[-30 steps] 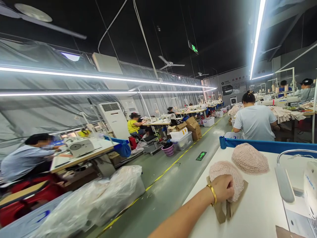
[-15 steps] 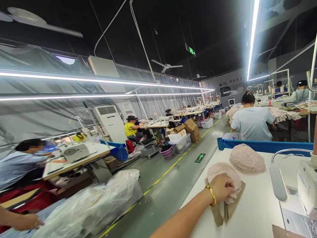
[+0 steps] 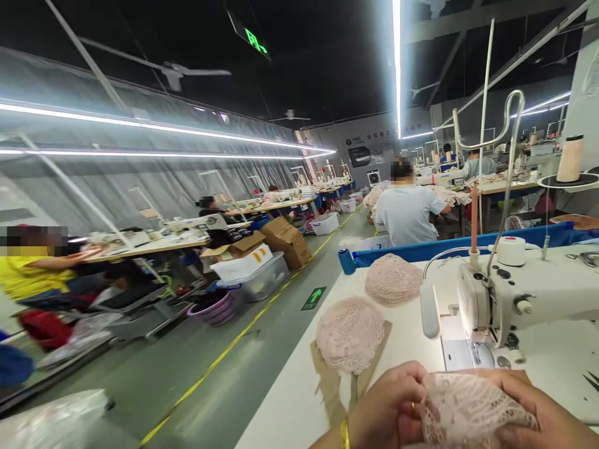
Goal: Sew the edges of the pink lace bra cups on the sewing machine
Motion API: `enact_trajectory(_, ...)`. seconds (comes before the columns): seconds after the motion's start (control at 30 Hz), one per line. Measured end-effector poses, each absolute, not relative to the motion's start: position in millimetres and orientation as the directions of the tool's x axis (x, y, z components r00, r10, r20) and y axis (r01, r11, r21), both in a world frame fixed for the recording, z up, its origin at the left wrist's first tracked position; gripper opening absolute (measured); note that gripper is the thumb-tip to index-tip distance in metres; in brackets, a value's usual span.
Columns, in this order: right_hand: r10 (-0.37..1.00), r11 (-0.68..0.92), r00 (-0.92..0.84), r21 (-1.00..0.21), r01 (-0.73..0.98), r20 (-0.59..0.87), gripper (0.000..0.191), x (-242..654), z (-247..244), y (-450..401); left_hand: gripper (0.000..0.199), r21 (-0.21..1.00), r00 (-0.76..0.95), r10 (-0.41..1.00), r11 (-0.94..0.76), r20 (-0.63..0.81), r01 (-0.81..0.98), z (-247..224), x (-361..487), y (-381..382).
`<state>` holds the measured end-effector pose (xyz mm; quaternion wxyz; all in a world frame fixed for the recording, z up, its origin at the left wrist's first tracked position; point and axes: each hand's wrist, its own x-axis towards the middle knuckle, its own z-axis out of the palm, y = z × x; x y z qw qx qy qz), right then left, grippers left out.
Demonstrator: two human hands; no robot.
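A pale pink lace cup (image 3: 468,405), like a bra cup, is held between both hands at the bottom right of the view. My left hand (image 3: 397,399), with a gold bangle and a ring, pinches its left edge. My right hand (image 3: 543,396) wraps round its far right side, and some of its fingers are hidden. Left of the hands, a second lace cup (image 3: 350,333) lies on a brown card-like piece (image 3: 327,380). Behind it another lace cup (image 3: 393,279) rests on the white table (image 3: 285,405).
A white sewing machine (image 3: 524,299) stands on the right, its lamp (image 3: 429,308) hanging near the cups. A blue thread spool (image 3: 346,262) is at the far table corner by a blue cloth trough (image 3: 449,240). Scissors (image 3: 592,380) show at the right edge. A co-worker (image 3: 407,206) sits ahead.
My view has turned right. My left hand has left the cup on the brown piece and moved right; now both hands, the right one newly in view, hold another lace cup.
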<state>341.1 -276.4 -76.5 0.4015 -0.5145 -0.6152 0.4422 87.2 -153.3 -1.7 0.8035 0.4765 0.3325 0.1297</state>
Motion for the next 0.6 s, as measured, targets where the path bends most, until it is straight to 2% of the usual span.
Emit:
enact_trajectory(0.03, 0.991, 0.054, -0.129, -0.965, 0.257, 0.022, 0.082, 342.0, -69.6, -276.2, 0.035, 0.879, 0.708, 0.557, 0.433, -0.435, 0.200, -6.5, 86.9, -148.3)
enact_trajectory(0.07, 0.994, 0.033, -0.111, -0.962, 0.270, 0.003, 0.082, 342.5, -64.2, -275.7, 0.032, 0.917, 0.675, 0.621, 0.278, -0.398, 0.285, -9.3, 87.4, -144.6)
enact_trajectory(0.13, 0.996, 0.014, -0.088, -0.945, 0.328, -0.015, 0.079, 341.0, -56.0, -274.6, 0.030, 0.924, 0.674, 0.724, -0.143, -0.147, 0.355, -9.5, 92.6, -141.6)
enact_trajectory(0.2, 0.992, 0.000, -0.120, -0.934, 0.358, -0.046, 0.075, 336.8, -48.5, -274.1, 0.049, 0.848, 0.764, 0.640, -0.451, 0.089, 0.279, -6.9, 104.3, -142.5)
enact_trajectory(0.23, 0.988, -0.007, -0.143, -0.940, 0.341, -0.060, 0.072, 334.5, -44.8, -274.3, 0.064, 0.842, 0.824, 0.557, -0.491, 0.107, 0.223, -6.2, 111.9, -143.1)
enact_trajectory(0.3, 0.980, -0.021, -0.181, -0.957, 0.289, -0.076, 0.066, 331.3, -38.8, -275.3, 0.086, 0.901, 0.915, 0.401, -0.384, -0.034, 0.202, -7.0, 126.7, -142.6)
enact_trajectory(0.33, 0.980, -0.029, -0.183, -0.963, 0.269, -0.081, 0.063, 331.0, -37.3, -276.0, 0.086, 0.930, 0.933, 0.326, -0.275, -0.151, 0.246, -7.8, 132.4, -141.3)
enact_trajectory(0.43, 0.985, -0.072, -0.140, -0.973, 0.221, -0.104, 0.059, 335.6, -41.1, -277.7, 0.066, 0.914, 0.898, 0.185, 0.015, -0.400, 0.404, -6.9, 137.9, -135.6)
enact_trajectory(0.5, 0.986, -0.102, -0.116, -0.981, 0.163, -0.122, 0.059, 340.0, -47.7, -277.9, 0.059, 0.890, 0.881, 0.126, 0.092, -0.455, 0.446, -3.7, 134.5, -132.8)
enact_trajectory(0.6, 0.990, -0.083, -0.087, -0.967, 0.241, -0.107, 0.059, 342.4, -54.8, -276.3, 0.060, 0.931, 0.923, 0.134, 0.118, -0.360, 0.346, -5.6, 132.9, -131.9)
